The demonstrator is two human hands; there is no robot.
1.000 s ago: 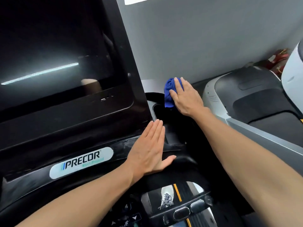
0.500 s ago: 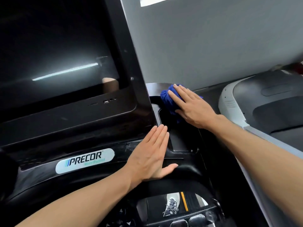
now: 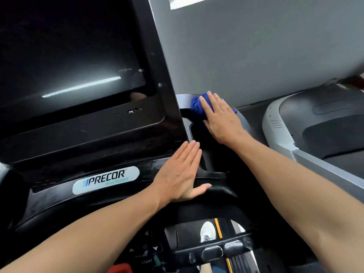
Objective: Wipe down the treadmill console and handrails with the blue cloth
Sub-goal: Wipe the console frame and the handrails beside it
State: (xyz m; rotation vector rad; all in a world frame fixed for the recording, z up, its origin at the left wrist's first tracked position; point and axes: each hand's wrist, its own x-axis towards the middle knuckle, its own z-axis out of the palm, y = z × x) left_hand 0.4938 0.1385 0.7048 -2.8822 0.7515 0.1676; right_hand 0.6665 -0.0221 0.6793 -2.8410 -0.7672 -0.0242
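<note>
Here right hand (image 3: 222,120) flat, pressing blue cloth (image 3: 197,107); left hand (image 3: 180,174) flat beside PRECOR label (image 3: 106,180).

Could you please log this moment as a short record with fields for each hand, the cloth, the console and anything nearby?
left hand: flat, fingers straight together, resting on the console below the screen's right corner
right hand: fingers straight, pressing the cloth onto the tray
cloth: blue, bunched, partly under the right hand
tray: black, right of the screen, at its far rim
screen: dark, reflecting a strip light
logo: oval Precor badge, left of the left hand
nearby: grey wall; second treadmill at right; white shoe below
</note>
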